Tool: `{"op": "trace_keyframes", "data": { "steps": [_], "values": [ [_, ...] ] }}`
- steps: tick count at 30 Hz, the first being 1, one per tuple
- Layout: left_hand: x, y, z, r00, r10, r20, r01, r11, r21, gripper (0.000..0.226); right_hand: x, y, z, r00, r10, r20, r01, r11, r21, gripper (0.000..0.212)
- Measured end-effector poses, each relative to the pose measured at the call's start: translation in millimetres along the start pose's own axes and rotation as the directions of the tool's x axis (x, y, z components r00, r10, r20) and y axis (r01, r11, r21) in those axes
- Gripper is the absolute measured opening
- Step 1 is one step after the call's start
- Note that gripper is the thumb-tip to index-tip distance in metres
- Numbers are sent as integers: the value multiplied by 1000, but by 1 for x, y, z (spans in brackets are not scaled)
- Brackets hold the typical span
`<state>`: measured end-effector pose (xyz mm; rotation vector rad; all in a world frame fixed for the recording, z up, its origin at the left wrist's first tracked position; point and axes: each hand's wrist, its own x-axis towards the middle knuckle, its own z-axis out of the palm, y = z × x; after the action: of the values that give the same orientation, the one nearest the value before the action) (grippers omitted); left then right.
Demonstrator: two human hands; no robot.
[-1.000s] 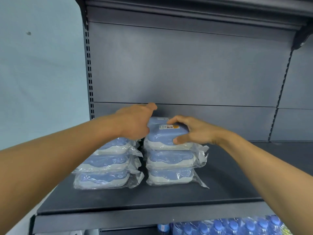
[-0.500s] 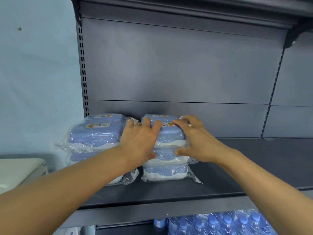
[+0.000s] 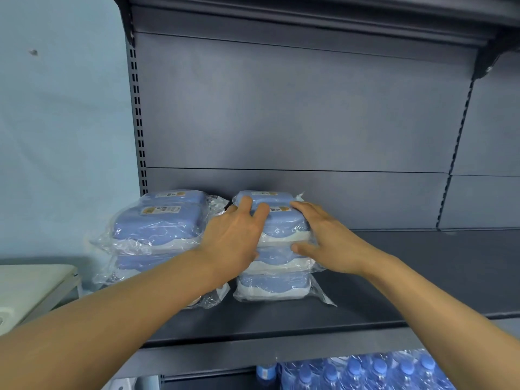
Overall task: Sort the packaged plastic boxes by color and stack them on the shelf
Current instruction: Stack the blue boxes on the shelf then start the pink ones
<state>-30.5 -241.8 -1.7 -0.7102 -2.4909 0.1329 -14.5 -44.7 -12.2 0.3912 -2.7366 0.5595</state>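
Note:
Two stacks of blue-lidded plastic boxes in clear wrap stand side by side on the dark grey shelf (image 3: 422, 280). The left stack (image 3: 156, 229) sits against the shelf's left upright. The right stack (image 3: 274, 285) is three boxes high at the front, and a further box top shows behind it. My left hand (image 3: 233, 237) lies with spread fingers on the left side of the top box (image 3: 284, 225) of the right stack. My right hand (image 3: 326, 237) rests on that box's right side, fingers over its top and thumb against the front of the stack.
The shelf board runs on to the right of the stacks. An upper shelf (image 3: 309, 15) overhangs above. Packs of blue-capped water bottles (image 3: 365, 372) fill the level below. A white table (image 3: 31, 285) stands at the left, beside the pale blue wall.
My left hand has moved from above the left stack onto the right stack's top box. My right hand has loosened its grip on that box and slid to its right side.

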Motion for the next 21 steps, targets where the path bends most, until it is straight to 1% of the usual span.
{"op": "trace_keyframes", "data": {
  "steps": [4, 6, 9, 12, 14, 17, 19, 21],
  "values": [
    [-2, 2, 0, 1000, -25, -16, 26, 999, 41, 65, -9, -5, -5, 997, -2, -73, 0, 1000, -28, 90],
    [-3, 2, -3, 999, -35, -6, 35, 998, 59, 66, -18, -8, -11, 990, -18, -139, 12, 999, -47, 87],
    [-8, 7, -11, 997, -79, 19, 77, 993, 90, 73, -41, -11, -21, 975, -52, -216, 29, 993, -111, 79],
    [-20, 20, -20, 990, -124, -63, 130, 988, 84, 77, -69, -9, -24, 955, -116, -274, 71, 983, -170, 69],
    [-38, 42, -24, 985, -135, -108, 141, 989, 45, 73, -91, -4, -22, 947, -162, -277, 109, 974, -199, 61],
    [-70, 74, -27, 983, -99, -154, 99, 995, -6, 66, -119, -1, -11, 944, -188, -272, 141, 973, -182, 53],
    [-95, 100, -24, 981, -71, -180, 64, 997, -44, 60, -144, 2, 0, 953, -195, -232, 159, 973, -165, 50],
    [-122, 126, -17, 981, -86, -175, 67, 992, -109, 52, -172, 7, 15, 974, -161, -161, 138, 980, -145, 49]
  ]
}}
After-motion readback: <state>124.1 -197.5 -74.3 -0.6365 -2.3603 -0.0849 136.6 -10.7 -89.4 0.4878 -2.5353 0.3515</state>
